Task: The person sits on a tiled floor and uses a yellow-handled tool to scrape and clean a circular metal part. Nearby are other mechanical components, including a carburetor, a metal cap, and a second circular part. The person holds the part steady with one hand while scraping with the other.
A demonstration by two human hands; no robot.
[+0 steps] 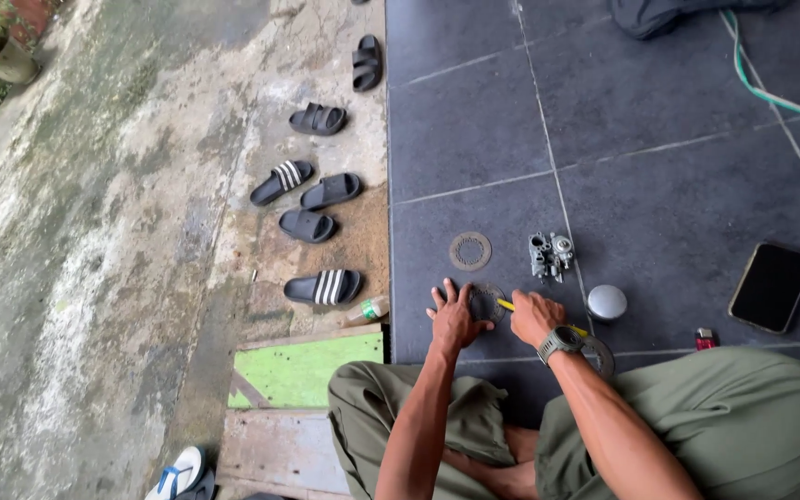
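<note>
Two hands over dark floor tiles point(659, 194). Left hand point(454, 319) spread flat, fingers released, pinning round plate point(488, 301) w/ nothing grasped. Right hand point(534, 317) clenched on yellow-handled tool point(508, 305), tip at plate. Advice: keep plate pinned flat, tool pressure steady. Carburettor point(549, 254) nearby.

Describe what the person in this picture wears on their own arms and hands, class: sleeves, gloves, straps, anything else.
Both forearms are bare: no sleeves reach them and there are no gloves. The left hand carries nothing visible. The right hand has a chunky wristwatch at the wrist, with a dark grey-green case and strap. No rings can be made out.
</note>
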